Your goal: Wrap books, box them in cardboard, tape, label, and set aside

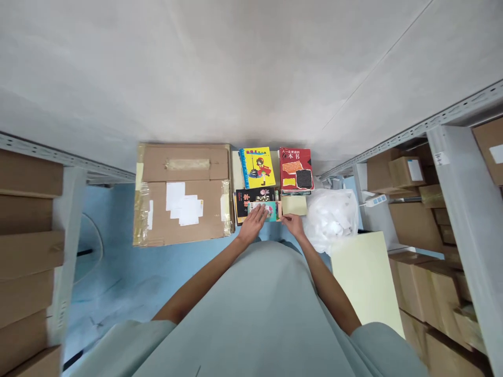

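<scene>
Your left hand (253, 222) lies palm down over the small teal book (272, 213), its fingers laid flat and close together near the cover's left end, probably to keep it from sliding. Your right hand (294, 225) is at that book's right edge, thumb and fingertips drawn in; it looks like a light pinch on the edge, but the contact is too small to tell for sure. With 2 hands at opposite ends, you seem to have the book steadied and its edge within reach of your fingertips. The teal book overlaps the near part of the black book (241, 207), whose left end shows past your left fingers. Beyond them, the yellow book (257, 184) sits at the far left and the red book (288, 184) at the far right, on top of other books; both covers face up, perhaps so they can be read. A pale yellow pad (294, 205) lies between the red book and your right hand. What carries all this is mostly hidden. The big cardboard box (176, 157) stands just left of the books, its right edge beside them, and the white plastic bag (332, 214) sits just to their right.
</scene>
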`<action>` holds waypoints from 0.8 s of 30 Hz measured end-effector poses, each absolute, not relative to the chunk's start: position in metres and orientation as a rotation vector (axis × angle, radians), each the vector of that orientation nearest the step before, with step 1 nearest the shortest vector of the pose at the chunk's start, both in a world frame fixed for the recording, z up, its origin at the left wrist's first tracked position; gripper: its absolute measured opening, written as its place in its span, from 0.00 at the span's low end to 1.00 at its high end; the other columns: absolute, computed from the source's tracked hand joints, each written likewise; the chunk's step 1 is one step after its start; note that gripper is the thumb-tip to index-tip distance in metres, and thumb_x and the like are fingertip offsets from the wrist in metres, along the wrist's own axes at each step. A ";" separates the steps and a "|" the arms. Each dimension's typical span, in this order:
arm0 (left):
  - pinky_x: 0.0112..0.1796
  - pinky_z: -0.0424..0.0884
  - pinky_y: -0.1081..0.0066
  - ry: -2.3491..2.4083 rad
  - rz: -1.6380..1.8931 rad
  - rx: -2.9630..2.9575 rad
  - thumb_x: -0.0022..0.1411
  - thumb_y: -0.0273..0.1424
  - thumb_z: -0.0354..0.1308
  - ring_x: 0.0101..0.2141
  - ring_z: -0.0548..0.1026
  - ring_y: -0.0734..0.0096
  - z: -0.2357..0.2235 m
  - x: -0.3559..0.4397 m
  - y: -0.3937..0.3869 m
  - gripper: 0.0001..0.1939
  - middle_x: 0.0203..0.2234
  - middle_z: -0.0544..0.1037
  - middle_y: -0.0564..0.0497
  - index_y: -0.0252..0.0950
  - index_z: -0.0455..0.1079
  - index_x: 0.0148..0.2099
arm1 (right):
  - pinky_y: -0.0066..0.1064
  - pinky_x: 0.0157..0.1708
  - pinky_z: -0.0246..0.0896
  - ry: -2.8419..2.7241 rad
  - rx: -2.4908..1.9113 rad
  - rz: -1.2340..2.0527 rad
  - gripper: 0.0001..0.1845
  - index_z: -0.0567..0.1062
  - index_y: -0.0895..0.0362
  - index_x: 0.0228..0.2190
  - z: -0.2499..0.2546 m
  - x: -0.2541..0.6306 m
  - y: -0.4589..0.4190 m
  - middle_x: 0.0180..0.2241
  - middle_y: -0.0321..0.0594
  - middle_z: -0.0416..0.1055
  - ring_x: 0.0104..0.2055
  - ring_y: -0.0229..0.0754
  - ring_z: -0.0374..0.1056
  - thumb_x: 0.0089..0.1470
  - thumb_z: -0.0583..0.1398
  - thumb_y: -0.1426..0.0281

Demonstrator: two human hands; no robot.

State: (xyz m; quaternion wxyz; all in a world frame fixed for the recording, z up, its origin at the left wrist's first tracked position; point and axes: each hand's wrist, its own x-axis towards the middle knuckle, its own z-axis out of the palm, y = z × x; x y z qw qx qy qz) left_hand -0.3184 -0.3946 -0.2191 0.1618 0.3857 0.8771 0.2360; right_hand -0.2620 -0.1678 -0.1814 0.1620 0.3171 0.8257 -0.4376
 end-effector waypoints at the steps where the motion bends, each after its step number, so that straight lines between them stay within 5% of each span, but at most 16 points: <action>1: 0.75 0.61 0.41 2.479 0.684 1.124 0.71 0.18 0.49 0.79 0.58 0.46 -0.222 -0.321 -0.397 0.39 0.79 0.61 0.31 0.35 0.60 0.82 | 0.43 0.47 0.83 2.360 0.923 -1.232 0.13 0.89 0.56 0.39 -0.182 -0.263 -0.169 0.35 0.47 0.88 0.42 0.56 0.87 0.62 0.69 0.60; 5: 0.76 0.61 0.42 2.395 0.692 1.229 0.70 0.17 0.50 0.79 0.59 0.45 -0.223 -0.330 -0.402 0.37 0.77 0.64 0.28 0.30 0.63 0.80 | 0.40 0.50 0.79 2.372 1.001 -1.142 0.11 0.88 0.57 0.41 -0.185 -0.268 -0.170 0.38 0.48 0.89 0.45 0.55 0.86 0.64 0.68 0.64; 9: 0.76 0.61 0.45 2.357 0.736 1.215 0.75 0.21 0.50 0.76 0.65 0.44 -0.210 -0.341 -0.402 0.29 0.74 0.68 0.28 0.27 0.70 0.75 | 0.35 0.49 0.76 2.354 1.015 -1.080 0.07 0.87 0.54 0.32 -0.187 -0.275 -0.167 0.35 0.44 0.88 0.47 0.54 0.86 0.61 0.69 0.67; 16: 0.64 0.78 0.56 2.481 0.973 0.802 0.75 0.29 0.60 0.63 0.82 0.49 -0.180 -0.381 -0.414 0.30 0.66 0.81 0.37 0.37 0.70 0.76 | 0.31 0.45 0.73 2.324 1.036 -1.082 0.11 0.86 0.54 0.27 -0.194 -0.283 -0.178 0.28 0.38 0.85 0.41 0.50 0.84 0.62 0.69 0.66; 24: 0.74 0.67 0.50 2.541 1.205 0.930 0.78 0.32 0.54 0.72 0.73 0.53 -0.165 -0.389 -0.427 0.27 0.72 0.74 0.40 0.38 0.71 0.75 | 0.30 0.42 0.71 2.389 1.086 -1.093 0.22 0.84 0.53 0.28 -0.203 -0.299 -0.196 0.27 0.41 0.84 0.40 0.49 0.83 0.69 0.65 0.53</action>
